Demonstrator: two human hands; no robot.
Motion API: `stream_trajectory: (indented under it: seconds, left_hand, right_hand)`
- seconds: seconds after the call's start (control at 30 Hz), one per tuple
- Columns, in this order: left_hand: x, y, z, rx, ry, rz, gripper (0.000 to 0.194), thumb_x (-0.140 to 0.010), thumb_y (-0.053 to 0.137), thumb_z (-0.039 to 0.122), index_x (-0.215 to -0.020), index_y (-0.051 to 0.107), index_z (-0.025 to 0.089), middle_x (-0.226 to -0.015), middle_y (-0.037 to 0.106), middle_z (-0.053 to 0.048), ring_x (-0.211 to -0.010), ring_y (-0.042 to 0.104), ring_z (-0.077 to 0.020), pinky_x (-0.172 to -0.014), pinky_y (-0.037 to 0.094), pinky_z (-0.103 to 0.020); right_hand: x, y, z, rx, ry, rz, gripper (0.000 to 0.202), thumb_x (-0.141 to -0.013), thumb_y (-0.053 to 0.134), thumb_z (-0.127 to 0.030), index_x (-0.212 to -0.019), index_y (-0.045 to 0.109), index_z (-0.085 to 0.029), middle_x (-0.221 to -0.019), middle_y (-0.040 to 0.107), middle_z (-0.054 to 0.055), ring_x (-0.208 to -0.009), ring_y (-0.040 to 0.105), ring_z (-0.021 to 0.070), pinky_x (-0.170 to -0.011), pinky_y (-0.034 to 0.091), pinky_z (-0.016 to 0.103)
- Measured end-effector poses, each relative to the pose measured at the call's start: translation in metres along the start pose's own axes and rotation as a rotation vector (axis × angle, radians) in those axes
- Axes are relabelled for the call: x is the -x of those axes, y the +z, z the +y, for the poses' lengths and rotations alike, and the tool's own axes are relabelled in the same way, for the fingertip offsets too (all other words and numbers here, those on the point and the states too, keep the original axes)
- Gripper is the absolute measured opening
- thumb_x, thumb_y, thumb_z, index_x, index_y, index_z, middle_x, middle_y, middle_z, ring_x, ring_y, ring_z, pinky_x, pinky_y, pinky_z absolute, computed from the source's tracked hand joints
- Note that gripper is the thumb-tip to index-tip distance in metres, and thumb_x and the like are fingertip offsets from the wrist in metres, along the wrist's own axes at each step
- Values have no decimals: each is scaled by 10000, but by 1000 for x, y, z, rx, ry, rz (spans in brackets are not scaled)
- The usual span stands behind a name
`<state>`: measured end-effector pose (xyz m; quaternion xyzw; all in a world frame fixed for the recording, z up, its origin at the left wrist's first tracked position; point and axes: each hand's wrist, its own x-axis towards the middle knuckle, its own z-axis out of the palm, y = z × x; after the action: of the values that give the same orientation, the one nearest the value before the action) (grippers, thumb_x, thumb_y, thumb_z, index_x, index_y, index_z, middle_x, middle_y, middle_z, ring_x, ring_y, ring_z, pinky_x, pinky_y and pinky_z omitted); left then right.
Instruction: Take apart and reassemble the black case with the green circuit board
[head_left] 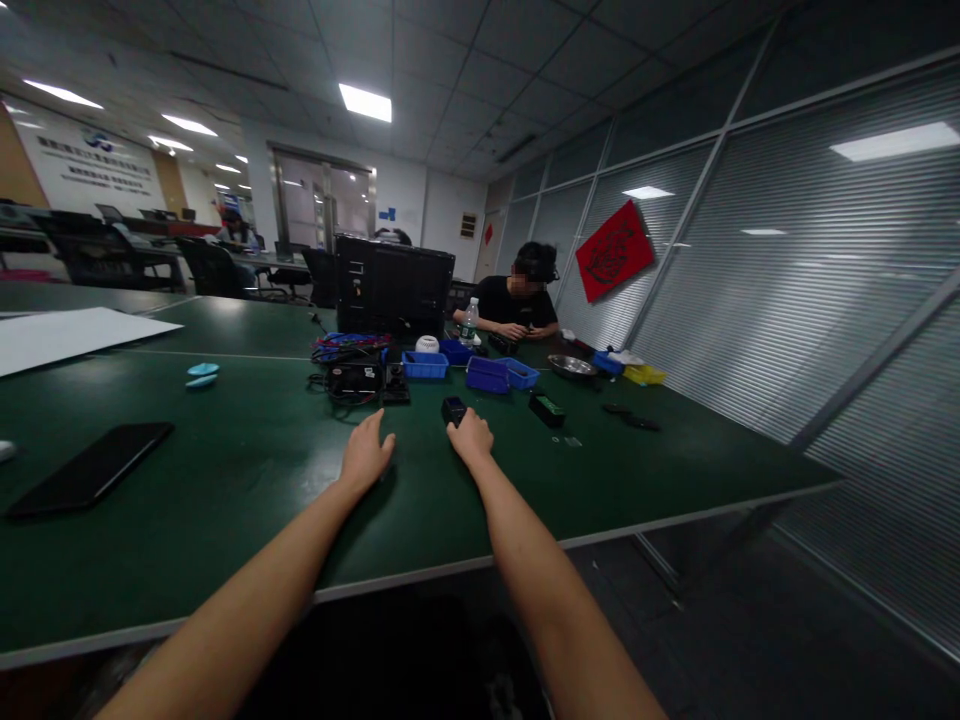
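Note:
My right hand [474, 438] is closed round a small black box-shaped device [452, 407] on the green table [420, 490]. The top of the device looks dark and glossy; its near end is hidden by my fingers. To the left, my left hand [365, 452] rests on or just over the table with thumb and fingers apart, holding nothing. Just beyond it are a black box with cables [355, 379] and a small black piece [396, 383]. Right of my right hand sits an oblong black box with a green top [547, 408].
Behind stand blue bins [425, 366], a white ball [427, 344], a bottle [470, 320] and a monitor [394, 287]. A metal bowl [572, 366] lies right. A black slab [90, 468] and cyan object [202, 375] lie left. A person [517, 297] sits across the table.

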<state>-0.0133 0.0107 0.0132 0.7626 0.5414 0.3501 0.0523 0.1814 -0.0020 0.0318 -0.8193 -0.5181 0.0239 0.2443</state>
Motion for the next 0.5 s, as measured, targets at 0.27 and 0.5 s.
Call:
stream_trajectory:
  seconds: [0.27,0.5]
  left_hand:
    - [4,5,14,71,23,-55,422,-805,420,333,-1162,511,128,-1183,536,-106,-1105,478,-199,-965,349,-319]
    - [4,2,14,91,17,-81,388,-805,418,335,-1111,551,137,-1134,564,-94,-1067,499,-192,-949,358,-313]
  right_hand:
    - [-7,-2,12,-14,23,28,472,-719,543,-440,-1078,484,-138,-1069,547,151,-974,504,283,-722,420,358]
    - [-10,-16,13,-215,53,230,492,-786,429,-457,-1179,425,-160,-1101,503,127,-1009,482,245,-768,396,326]
